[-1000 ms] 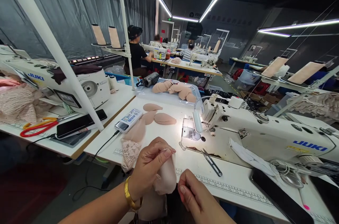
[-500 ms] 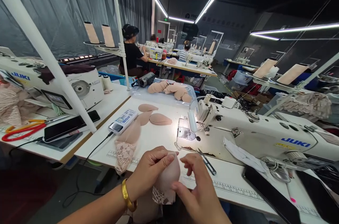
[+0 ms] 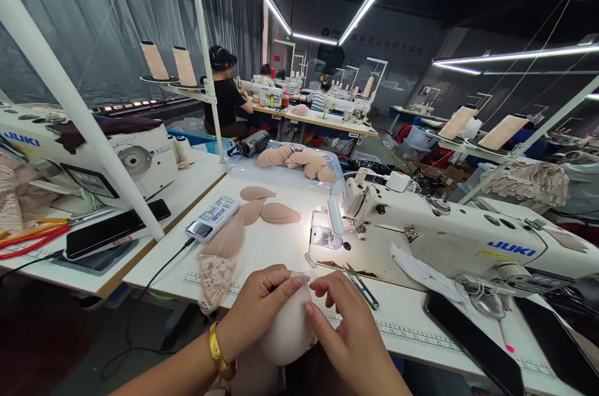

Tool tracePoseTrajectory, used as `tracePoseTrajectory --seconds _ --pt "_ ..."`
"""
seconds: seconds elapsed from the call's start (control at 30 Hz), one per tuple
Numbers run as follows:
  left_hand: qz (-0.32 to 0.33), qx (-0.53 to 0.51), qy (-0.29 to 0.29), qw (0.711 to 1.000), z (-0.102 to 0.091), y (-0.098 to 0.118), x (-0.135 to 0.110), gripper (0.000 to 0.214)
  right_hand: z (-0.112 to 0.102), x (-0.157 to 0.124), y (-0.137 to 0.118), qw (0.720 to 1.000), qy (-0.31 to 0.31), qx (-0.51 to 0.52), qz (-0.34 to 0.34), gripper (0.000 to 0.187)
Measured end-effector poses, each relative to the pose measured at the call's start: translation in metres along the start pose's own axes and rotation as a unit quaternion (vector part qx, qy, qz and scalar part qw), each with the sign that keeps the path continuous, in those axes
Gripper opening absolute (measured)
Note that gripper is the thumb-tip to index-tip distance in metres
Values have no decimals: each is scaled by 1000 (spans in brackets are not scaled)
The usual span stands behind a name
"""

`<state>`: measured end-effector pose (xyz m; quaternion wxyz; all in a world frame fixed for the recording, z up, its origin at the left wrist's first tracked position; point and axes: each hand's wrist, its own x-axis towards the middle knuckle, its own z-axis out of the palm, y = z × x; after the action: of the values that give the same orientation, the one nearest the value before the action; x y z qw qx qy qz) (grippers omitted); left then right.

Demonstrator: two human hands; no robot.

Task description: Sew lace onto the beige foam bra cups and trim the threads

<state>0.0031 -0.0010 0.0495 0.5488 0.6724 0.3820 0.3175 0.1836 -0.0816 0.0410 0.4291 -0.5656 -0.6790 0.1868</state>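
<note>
My left hand (image 3: pixel 262 299), with a gold bangle at the wrist, grips a pale moulded bra cup (image 3: pixel 286 330) near its top, thumb on the near face. The cup's smooth, whitish side shows, and a bit of lace peeks out at its lower right. On the cup's right edge sit the curled thumb and forefinger of my right hand (image 3: pixel 344 312). Left of my hands, a beige cup piece with lace (image 3: pixel 218 271) hangs over the table's front edge. Several flat beige cup pieces (image 3: pixel 281 212) lie farther back.
A JUKI sewing machine (image 3: pixel 435 227) stands to the right, its lamp lit. Thread snips (image 3: pixel 362 287) lie before it, with a black phone (image 3: pixel 472 343) farther right. A white device (image 3: pixel 212 219) with a cable rests at left. Behind is a plastic tray (image 3: pixel 238 166) of cup pieces.
The cup has been turned so its whitish smooth side shows and most of the lace is hidden. My right hand's fingers have come in to the cup's edge.
</note>
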Motion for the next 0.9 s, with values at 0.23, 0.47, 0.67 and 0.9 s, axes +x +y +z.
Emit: tracePoseTrajectory --seconds 0.23,0.47,0.67,0.9 --pt "29 57 -19 998 -2 -6 -3 48 8 8 9 999 10 -29 -16 14" --pt "28 64 -22 997 -3 -5 -4 53 -15 -1 30 935 1 327 134 22" --pt "4 29 -5 1000 -2 -8 0 54 -29 -4 38 841 185 487 147 24" --pt "-25 -35 62 997 -14 -8 6 51 -75 -10 30 720 337 603 74 26"
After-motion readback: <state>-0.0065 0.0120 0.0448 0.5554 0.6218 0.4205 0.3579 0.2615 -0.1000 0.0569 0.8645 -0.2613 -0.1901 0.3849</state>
